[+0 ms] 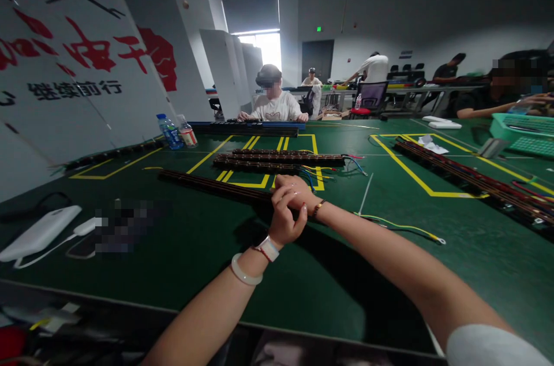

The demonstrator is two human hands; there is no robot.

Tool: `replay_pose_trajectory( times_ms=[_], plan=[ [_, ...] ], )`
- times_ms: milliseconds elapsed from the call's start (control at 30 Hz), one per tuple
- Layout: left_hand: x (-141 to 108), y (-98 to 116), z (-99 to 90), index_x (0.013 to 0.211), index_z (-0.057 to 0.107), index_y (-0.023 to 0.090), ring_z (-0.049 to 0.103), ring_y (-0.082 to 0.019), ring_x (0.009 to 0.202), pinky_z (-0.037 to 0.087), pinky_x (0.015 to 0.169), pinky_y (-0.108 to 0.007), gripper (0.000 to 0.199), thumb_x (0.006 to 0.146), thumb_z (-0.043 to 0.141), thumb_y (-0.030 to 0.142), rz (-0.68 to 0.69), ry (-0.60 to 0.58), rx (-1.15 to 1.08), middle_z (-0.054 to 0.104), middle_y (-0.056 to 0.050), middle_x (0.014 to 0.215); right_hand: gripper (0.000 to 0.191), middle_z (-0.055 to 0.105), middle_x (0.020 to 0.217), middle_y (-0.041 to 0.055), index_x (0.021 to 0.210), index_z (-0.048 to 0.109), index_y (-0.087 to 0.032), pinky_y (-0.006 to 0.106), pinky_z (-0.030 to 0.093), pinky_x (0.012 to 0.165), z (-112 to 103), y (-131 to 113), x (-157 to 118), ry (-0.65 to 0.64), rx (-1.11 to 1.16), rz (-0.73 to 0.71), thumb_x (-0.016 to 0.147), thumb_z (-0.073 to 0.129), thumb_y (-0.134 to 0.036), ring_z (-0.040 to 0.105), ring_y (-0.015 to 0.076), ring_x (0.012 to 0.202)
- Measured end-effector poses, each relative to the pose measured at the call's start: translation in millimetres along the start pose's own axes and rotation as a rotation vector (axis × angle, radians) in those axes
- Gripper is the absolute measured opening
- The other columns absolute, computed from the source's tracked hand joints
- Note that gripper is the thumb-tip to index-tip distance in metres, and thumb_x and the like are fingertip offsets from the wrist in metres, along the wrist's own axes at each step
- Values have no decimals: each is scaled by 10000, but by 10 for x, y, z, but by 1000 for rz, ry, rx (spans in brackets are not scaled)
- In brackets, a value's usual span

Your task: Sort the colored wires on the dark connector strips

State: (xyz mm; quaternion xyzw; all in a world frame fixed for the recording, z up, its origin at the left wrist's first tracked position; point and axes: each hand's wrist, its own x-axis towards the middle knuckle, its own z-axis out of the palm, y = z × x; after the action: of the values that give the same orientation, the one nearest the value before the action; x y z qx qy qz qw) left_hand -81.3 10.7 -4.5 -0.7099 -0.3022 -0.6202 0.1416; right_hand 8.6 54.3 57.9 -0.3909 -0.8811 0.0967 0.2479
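Note:
Both of my hands meet at the right end of a long, dark wire bundle (212, 184) that lies slantwise on the green table. My right hand (298, 190) bends over this end with its fingers curled round it, though the fingertips are partly hidden. Below it, my left hand (285, 224) touches the right one. Its fingers are bent together, the thumb stands up, and what they pinch is hidden. A yellow-green wire (402, 224) with a ring terminal comes out to the right of my hands. A white cable tie (367, 193) sticks up beside it.
More wire bundles (277, 159) lie just beyond, inside yellow tape lines. Another long bundle (471, 181) is at right, near a green basket (519, 135). Two bottles (171, 134), a white power bank (41, 233) and a cable are at left. A person (277, 103) sits opposite.

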Motion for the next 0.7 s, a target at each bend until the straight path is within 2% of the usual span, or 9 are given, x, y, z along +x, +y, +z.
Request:
replay_pose_trajectory(
  times_ms=[100, 133, 233, 333, 433, 500, 600, 700],
  plan=[
    [33, -24, 13, 1282, 331, 200, 435, -245, 1231, 405, 1018, -487, 470, 849, 506, 164, -61, -111, -9, 431, -141, 1270, 60, 627, 826, 51, 837, 555, -168, 251, 383, 657, -336, 263, -66, 16, -26, -22, 856, 502, -187, 553, 166, 751],
    [38, -35, 19, 1290, 335, 203, 417, -244, 1257, 389, 1036, -486, 458, 861, 491, 167, -83, -165, -4, 431, -140, 1292, 116, 617, 815, 47, 831, 549, -171, 251, 380, 649, -461, 361, -155, 60, -23, -19, 887, 476, -241, 544, 159, 735],
    [33, -66, 48, 1314, 351, 205, 356, -236, 1324, 335, 1084, -471, 449, 881, 468, 186, -166, -301, 13, 401, -141, 1374, 287, 599, 795, 45, 859, 539, -180, 266, 400, 635, -840, 714, -590, 113, -9, 56, 913, 438, -443, 527, 158, 694],
    [12, -88, 93, 1312, 399, 202, 352, -219, 1334, 313, 1106, -438, 425, 892, 456, 212, -281, -458, 12, 409, -123, 1407, 434, 600, 915, 90, 953, 561, -176, 332, 444, 747, -1096, 1140, -1135, 23, -123, 159, 819, 524, -587, 558, 202, 806],
    [-4, -95, 128, 1297, 458, 218, 411, -203, 1296, 300, 1114, -424, 398, 900, 445, 238, -374, -645, 10, 484, -83, 1371, 589, 597, 1028, 129, 1058, 592, -172, 390, 443, 844, -1134, 1506, -1611, -170, -183, 275, 733, 569, -663, 569, 254, 929],
    [-9, -95, 136, 1287, 488, 232, 467, -198, 1246, 266, 1126, -441, 385, 906, 440, 262, -406, -741, 27, 553, -61, 1305, 644, 606, 1062, 138, 1101, 600, -170, 403, 439, 866, -1084, 1636, -1821, -270, -177, 325, 708, 575, -680, 567, 275, 980],
    [-18, -100, 135, 1175, 582, 233, 540, -191, 1144, 218, 1137, -458, 310, 911, 433, 299, -406, -814, 55, 638, -45, 1165, 624, 639, 1014, 122, 1087, 629, -176, 380, 443, 835, -1016, 1657, -1951, -337, -136, 369, 726, 544, -678, 584, 272, 953],
    [-31, -106, 132, 1081, 624, 218, 560, -191, 1088, 224, 1126, -458, 270, 907, 439, 311, -385, -810, 59, 656, -51, 1089, 501, 660, 859, 85, 926, 671, -192, 322, 440, 706, -993, 1588, -1934, -420, -60, 408, 798, 473, -635, 599, 227, 790]
  ],
)
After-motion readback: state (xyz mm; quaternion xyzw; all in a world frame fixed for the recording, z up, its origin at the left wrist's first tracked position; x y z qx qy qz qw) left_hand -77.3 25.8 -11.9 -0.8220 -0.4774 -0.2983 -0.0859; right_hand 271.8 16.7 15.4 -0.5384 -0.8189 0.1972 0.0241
